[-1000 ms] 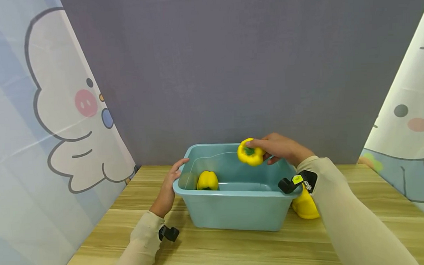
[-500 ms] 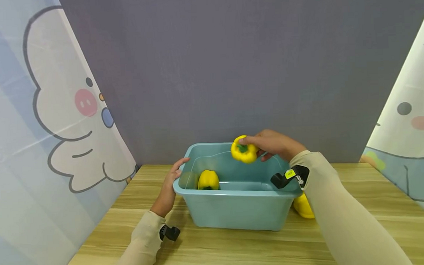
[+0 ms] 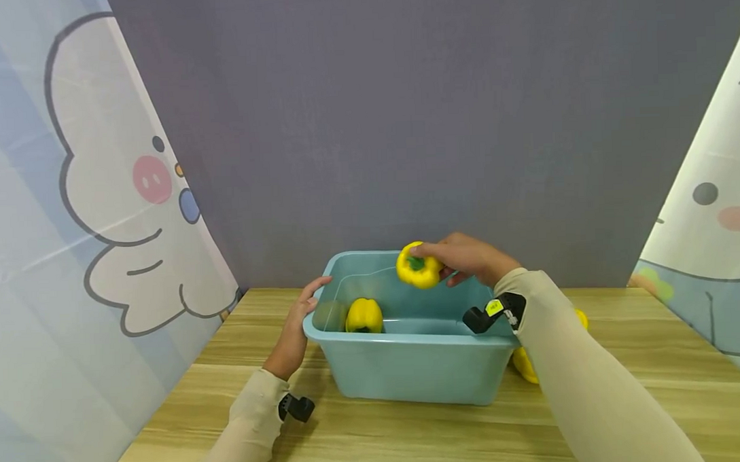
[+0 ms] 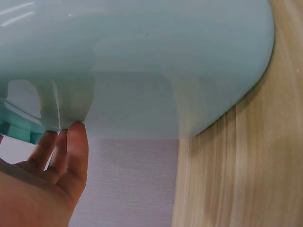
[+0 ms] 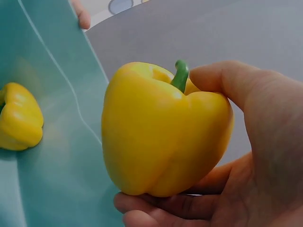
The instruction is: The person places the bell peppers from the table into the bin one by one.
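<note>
My right hand holds a yellow bell pepper above the blue-green plastic bin. In the right wrist view, the thumb lies by the green stem of this bell pepper and the fingers support it from below. A second yellow bell pepper lies inside the bin at its left end. My left hand grips the bin's left rim. The left wrist view has several fingertips against the bin's outer wall.
To the right of the bin, yellow bell peppers lie on the wood-grain table, partly hidden by the bin and my right forearm. A grey backdrop rises behind the table, with cartoon-printed curtains at the sides.
My right hand has carried its bell pepper leftward over the bin. More yellow now shows beyond the right forearm. The left hand has stayed on the rim.
</note>
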Demonstrator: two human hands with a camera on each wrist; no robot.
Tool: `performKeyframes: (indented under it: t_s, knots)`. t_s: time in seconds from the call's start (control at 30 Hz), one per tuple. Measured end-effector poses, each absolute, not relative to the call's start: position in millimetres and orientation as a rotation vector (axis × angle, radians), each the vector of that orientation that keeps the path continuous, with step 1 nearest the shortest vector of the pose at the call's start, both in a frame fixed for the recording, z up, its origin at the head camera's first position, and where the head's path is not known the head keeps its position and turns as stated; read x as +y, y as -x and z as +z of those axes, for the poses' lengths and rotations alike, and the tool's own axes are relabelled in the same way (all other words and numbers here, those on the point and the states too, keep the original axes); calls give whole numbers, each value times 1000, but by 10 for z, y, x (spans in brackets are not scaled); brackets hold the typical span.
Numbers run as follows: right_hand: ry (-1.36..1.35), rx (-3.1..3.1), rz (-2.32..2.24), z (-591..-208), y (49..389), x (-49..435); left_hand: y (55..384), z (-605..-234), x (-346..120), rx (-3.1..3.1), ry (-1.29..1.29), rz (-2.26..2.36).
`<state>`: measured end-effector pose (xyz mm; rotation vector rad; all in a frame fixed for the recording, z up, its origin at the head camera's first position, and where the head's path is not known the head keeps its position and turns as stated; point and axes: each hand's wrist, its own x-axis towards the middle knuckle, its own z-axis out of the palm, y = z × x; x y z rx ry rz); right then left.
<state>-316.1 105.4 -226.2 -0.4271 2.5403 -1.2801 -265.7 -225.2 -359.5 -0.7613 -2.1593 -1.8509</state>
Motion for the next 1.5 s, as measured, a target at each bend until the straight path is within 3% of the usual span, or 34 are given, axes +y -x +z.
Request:
performKeyframes:
  t_s: [1.5]
  knots:
    - [329,2656,-918,-2325,3236,986,2662,-3592,-2239,-2158,722,-1867]
